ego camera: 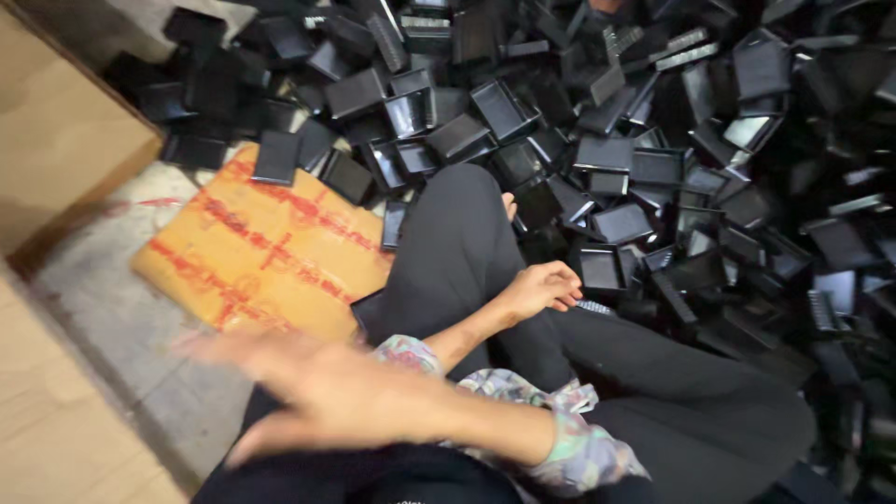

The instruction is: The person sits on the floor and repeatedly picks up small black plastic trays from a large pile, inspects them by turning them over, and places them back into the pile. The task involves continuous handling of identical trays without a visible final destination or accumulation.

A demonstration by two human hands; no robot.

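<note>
The person sits on the floor with legs in dark trousers [467, 252]. One hand [539, 289] rests loosely curled on the thigh, pinching nothing, just beside a small black plastic tray [600, 269] at the edge of the big pile of black trays [653, 121]. The other hand [317, 392] is blurred, fingers spread and empty, over the lap, near the flat cardboard with red print [252, 252], well apart from the pile.
</note>
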